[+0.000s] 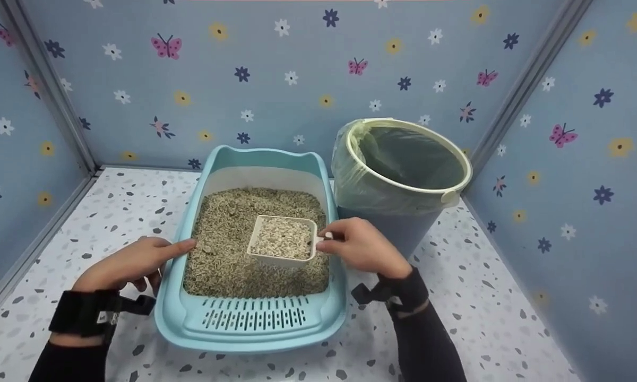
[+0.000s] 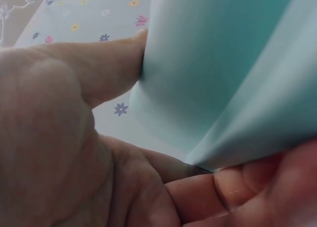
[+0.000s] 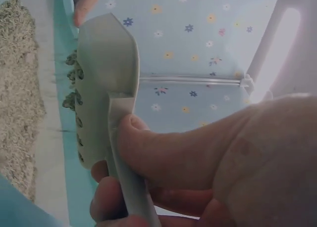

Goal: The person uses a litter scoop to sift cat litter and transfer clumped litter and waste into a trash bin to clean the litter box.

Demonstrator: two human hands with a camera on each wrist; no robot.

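Note:
A pale litter scoop (image 1: 281, 261) full of light pellets is above the brown cat litter (image 1: 220, 270) in the litter box, whose blue rim (image 1: 249, 342) faces me. My right hand (image 1: 366, 246) grips the scoop by its handle; in the right wrist view the thumb lies along the handle (image 3: 131, 182) and the fingers wrap beneath. Bits of litter poke from slots in the scoop's base. At the box's left side my left hand (image 1: 132, 260) holds the rim, thumb on top. In the left wrist view its fingers (image 2: 198, 197) curl under the rim's edge.
Right behind the box stands a bin (image 1: 390, 223) lined with a translucent yellowish bag (image 1: 345, 164), its mouth facing up. Blue flowered panels (image 1: 286, 53) enclose the back and both sides. Everything stands on a white speckled surface (image 1: 483, 307).

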